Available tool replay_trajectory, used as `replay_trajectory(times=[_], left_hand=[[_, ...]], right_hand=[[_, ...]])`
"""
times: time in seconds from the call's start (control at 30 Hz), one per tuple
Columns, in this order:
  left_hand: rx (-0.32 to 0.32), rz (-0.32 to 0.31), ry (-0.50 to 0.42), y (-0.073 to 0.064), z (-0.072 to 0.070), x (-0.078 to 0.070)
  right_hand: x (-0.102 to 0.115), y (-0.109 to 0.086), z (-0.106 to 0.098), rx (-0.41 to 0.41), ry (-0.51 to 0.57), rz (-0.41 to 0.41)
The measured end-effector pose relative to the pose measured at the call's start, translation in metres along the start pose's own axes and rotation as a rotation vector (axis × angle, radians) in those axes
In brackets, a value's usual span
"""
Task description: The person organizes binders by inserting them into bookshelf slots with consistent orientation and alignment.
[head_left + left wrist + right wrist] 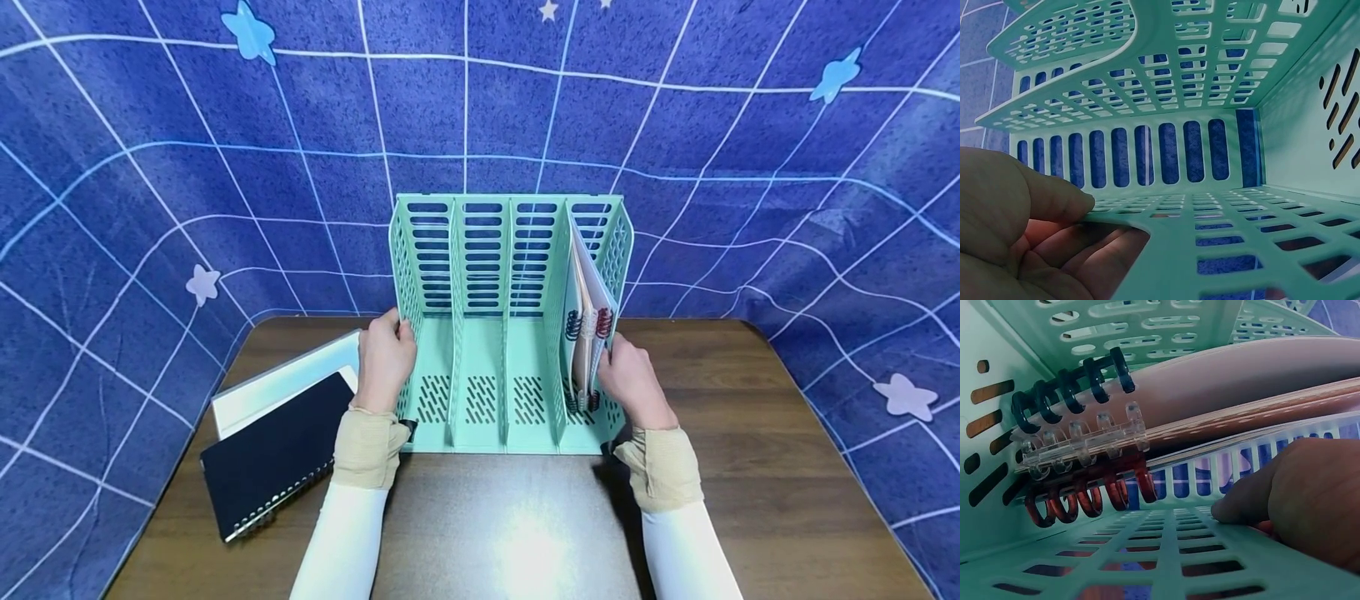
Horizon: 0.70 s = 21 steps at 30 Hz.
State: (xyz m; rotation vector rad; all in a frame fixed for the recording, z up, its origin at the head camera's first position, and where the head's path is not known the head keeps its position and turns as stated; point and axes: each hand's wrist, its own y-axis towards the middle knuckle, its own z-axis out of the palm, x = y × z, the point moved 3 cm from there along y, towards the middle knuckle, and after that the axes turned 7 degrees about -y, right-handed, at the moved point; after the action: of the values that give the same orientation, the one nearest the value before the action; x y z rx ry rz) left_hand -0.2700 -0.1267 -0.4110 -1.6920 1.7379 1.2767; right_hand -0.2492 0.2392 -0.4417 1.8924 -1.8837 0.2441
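A mint-green file rack (480,342) with upright dividers stands on the table. My left hand (386,358) grips its left side wall, thumb inside and fingers outside, as the left wrist view shows with the hand (1029,219) on the wall's edge. On the opposite side my right hand (636,379) holds the right wall; in the right wrist view the thumb (1247,500) lies over the inner face. Several ring-bound notebooks (585,308) stand in the rightmost compartment, with dark, clear and red rings (1091,500). The other compartments hold nothing visible.
Left of the rack lie a black spiral notebook (277,454) and a pale blue-white book (288,379) overlapping on the wooden table (750,467). A blue cloth (315,100) with a line grid and stars hangs behind and around the table.
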Motion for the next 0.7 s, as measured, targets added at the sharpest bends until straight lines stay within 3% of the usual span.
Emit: replay_trajectory(times=[0.4, 0.6, 0.7], left_hand=[[0.018, -0.019, 0.005, 0.001, -0.005, -0.003], [0.027, -0.036, -0.045, -0.007, -0.028, -0.027], [0.012, -0.018, -0.015, -0.016, -0.044, -0.042]], right_hand=[[0.000, -0.001, 0.000, 0.008, -0.016, 0.003], [0.001, -0.002, -0.001, 0.022, -0.015, 0.008], [0.000, -0.002, -0.001, 0.017, -0.014, 0.008]])
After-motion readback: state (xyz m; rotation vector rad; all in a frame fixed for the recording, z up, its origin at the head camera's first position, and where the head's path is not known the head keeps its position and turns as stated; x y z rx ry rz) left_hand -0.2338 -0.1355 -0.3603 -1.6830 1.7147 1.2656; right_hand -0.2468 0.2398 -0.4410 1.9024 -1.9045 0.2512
